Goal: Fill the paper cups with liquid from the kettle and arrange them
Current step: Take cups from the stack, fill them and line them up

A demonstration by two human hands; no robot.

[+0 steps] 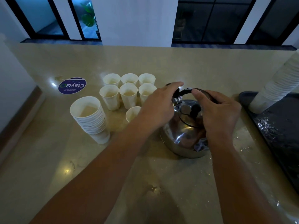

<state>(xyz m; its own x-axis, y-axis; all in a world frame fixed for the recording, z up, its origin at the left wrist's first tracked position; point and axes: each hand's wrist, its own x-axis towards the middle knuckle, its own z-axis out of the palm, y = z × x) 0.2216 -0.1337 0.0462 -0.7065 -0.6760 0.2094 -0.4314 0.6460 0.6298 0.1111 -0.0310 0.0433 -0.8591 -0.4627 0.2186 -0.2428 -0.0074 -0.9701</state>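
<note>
Steel kettle (pixel 182 136) on the counter (pixel 48 159), both hands at its handle.

The left hand (pixel 159 107) pinches the black handle's spout end, the right hand (pixel 218 113) curls over its arch — probably readying a lift. Beside the spout, six filled paper cups (pixel 128 92) stand in two neat rows, a seventh cup (pixel 131 113) nearest for pouring — the cup stack (pixel 90 118) and dark tray (pixel 278 126) flank them.
</note>
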